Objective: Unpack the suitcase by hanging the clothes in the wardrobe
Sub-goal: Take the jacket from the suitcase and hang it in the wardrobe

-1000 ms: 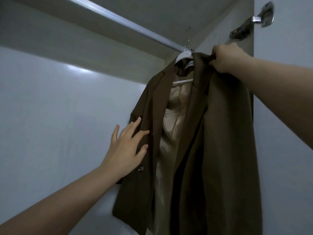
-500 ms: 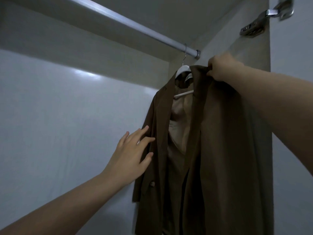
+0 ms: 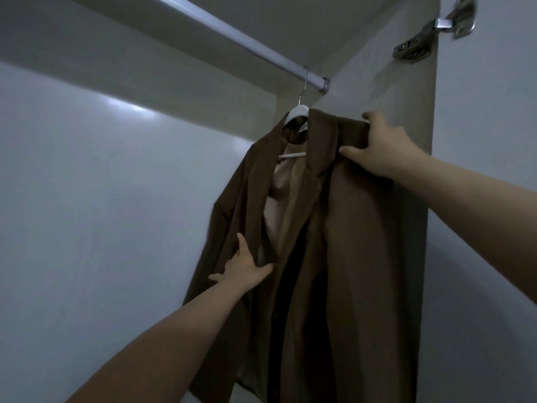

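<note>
The left hand [image 3: 245, 267] has its fingers tucked under the front edge of the brown blazer [image 3: 343, 257], thumb on the outside, pinching the lapel low down. The right hand [image 3: 383, 149] clasps the blazer's near shoulder, thumb below the fabric and fingers curled over the top. The blazer hangs open on a white hanger [image 3: 297, 113], hooked on the wardrobe rail [image 3: 232, 42] near its right end, close to the side wall [image 3: 386, 82].
</note>
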`<action>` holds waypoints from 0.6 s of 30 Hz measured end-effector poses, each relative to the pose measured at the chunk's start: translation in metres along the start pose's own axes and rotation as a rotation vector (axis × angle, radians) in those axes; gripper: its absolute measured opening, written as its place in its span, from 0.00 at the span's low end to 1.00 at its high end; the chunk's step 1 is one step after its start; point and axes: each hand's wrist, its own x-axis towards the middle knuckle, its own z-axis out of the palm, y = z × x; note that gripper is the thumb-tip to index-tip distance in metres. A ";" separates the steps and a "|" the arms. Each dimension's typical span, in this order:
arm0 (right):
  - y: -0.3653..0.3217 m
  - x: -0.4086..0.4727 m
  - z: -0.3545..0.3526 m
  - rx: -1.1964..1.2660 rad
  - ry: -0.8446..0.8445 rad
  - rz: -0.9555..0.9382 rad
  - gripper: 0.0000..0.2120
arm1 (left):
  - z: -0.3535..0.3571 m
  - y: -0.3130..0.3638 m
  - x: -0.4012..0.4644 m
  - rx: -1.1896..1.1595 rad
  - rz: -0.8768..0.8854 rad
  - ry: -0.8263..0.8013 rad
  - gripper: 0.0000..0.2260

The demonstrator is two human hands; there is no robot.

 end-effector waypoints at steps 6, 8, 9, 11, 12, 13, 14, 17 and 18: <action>0.027 -0.061 0.044 0.143 -0.079 -0.058 0.51 | 0.033 -0.025 -0.005 -0.060 0.220 0.123 0.17; 0.033 -0.080 0.061 0.282 -0.082 -0.002 0.51 | 0.046 -0.027 -0.020 -0.144 0.266 0.075 0.13; 0.036 -0.091 0.070 0.356 -0.073 0.028 0.50 | 0.051 -0.026 -0.032 -0.231 0.266 0.030 0.13; 0.041 -0.117 0.089 0.507 -0.050 0.085 0.46 | 0.060 -0.025 -0.063 -0.418 0.213 -0.050 0.14; 0.044 -0.132 0.101 0.571 -0.046 0.105 0.42 | 0.065 -0.025 -0.079 -0.483 0.173 -0.080 0.15; 0.048 -0.152 0.115 0.622 -0.059 0.133 0.37 | 0.072 -0.030 -0.095 -0.515 0.138 -0.109 0.15; 0.053 -0.175 0.128 0.660 -0.081 0.152 0.33 | 0.081 -0.038 -0.108 -0.513 0.127 -0.119 0.15; 0.059 -0.253 0.166 0.699 -0.221 0.221 0.27 | 0.102 -0.064 -0.143 -0.537 0.009 -0.222 0.18; 0.061 -0.279 0.179 0.716 -0.266 0.268 0.27 | 0.110 -0.072 -0.154 -0.571 -0.029 -0.264 0.19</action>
